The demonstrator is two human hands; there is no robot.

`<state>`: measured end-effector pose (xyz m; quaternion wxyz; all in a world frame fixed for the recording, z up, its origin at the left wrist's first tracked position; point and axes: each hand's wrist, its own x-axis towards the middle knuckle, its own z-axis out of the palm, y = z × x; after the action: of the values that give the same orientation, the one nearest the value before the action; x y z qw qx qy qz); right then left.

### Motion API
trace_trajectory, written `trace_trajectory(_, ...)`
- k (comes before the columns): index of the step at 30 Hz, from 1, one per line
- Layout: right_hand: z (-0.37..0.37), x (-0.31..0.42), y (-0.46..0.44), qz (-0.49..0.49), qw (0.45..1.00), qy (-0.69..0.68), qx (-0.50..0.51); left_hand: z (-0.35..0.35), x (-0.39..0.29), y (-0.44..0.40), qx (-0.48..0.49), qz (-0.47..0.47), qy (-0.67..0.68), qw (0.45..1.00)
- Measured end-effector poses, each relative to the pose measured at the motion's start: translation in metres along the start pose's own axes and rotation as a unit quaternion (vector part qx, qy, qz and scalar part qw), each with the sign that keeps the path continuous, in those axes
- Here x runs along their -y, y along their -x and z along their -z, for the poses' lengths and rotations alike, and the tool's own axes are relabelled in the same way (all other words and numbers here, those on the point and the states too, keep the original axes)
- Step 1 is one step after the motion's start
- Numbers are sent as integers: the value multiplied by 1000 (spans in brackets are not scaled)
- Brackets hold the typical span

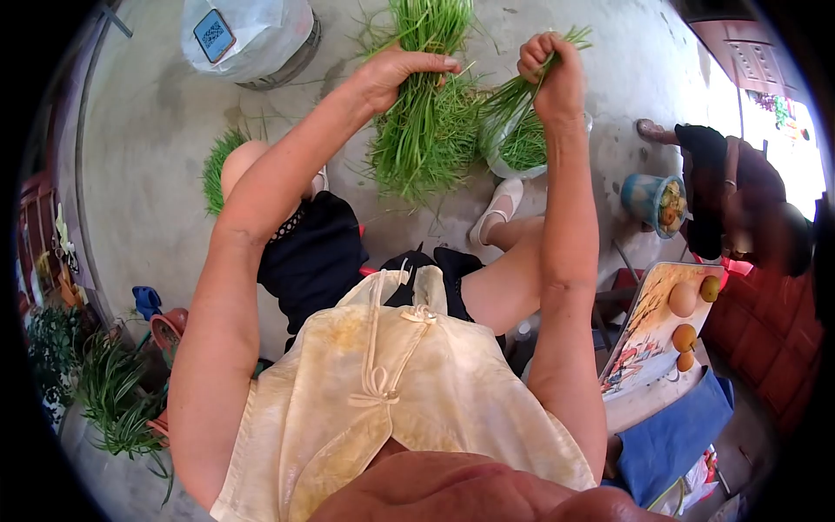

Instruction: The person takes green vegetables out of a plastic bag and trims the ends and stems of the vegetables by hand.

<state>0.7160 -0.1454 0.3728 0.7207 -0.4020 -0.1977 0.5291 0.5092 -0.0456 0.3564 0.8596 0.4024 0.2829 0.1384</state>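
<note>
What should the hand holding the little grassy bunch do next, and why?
Perhaps the right hand should lower its small bunch into the pale container. That fist is closed around the bunch, its strands trail toward the container, and similar green blades lie inside. The left hand is busy at the bigger pile.

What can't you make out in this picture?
All in the head view:
Bare left hand: several fingers hidden by its own back and thumb.
Heap of long, thin green stalks: far end cut off by the top edge.
Round container draped in white plastic sheet: contents hidden by the sheet.
Person in dark clothes at right: hands blurred, perhaps by motion.
</note>
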Motion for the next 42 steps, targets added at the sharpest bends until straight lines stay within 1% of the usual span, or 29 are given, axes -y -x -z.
trace_trajectory(1,-2,7,0,2,999,-44,12,1,2,1,13,4,-13,1000)
trace_trajectory(2,-4,9,1,2,999,-28,19,1,4,2,26,10,-28,999)
trace_trajectory(4,-8,10,4,4,999,4,33,-1,6,4,21,11,-46,999)
trace_trajectory(5,-9,9,4,-23,998,11,55,-2,7,4,18,12,-55,998)
trace_trajectory(8,-20,-3,7,-14,993,108,43,-4,12,4,12,29,-78,996)
trace_trajectory(9,-27,-8,8,-14,991,137,1,-6,12,5,10,28,-84,996)
trace_trajectory(12,-32,-15,8,-2,981,192,-32,-14,14,9,2,27,-98,995)
trace_trajectory(16,-29,-18,5,33,970,225,-83,-13,15,8,-16,34,-96,995)
trace_trajectory(19,-25,-17,5,38,964,241,-107,-2,18,2,-13,37,-101,994)
trace_trajectory(23,-11,-7,0,112,957,205,-173,15,21,1,-13,70,-119,990)
trace_trajectory(25,-3,10,-1,161,948,177,-212,20,17,4,-35,89,-123,988)
trace_trajectory(28,16,29,-1,279,913,163,-248,27,9,12,-79,94,-113,986)
trace_trajectory(29,22,37,-2,300,884,207,-291,39,12,9,-95,96,-114,984)
trace_trajectory(32,38,51,-1,374,836,226,-333,56,10,13,-131,89,-107,982)
trace_trajectory(33,40,56,-1,390,825,224,-342,59,7,15,-140,88,-109,980)
trace_trajectory(36,50,65,2,409,816,215,-346,61,3,19,-171,71,-113,976)
trace_trajectory(37,56,67,0,414,818,217,-336,65,2,18,-175,73,-109,976)
trace_trajectory(38,59,65,-1,392,830,227,-326,68,1,18,-181,75,-105,975)
trace_trajectory(40,51,58,-2,345,854,244,-304,55,-2,19,-190,50,-85,977)
trace_trajectory(41,44,51,-4,307,874,240,-290,57,-1,16,-190,43,-75,978)
trace_trajectory(42,34,48,-1,239,898,253,-268,57,0,15,-192,35,-65,979)
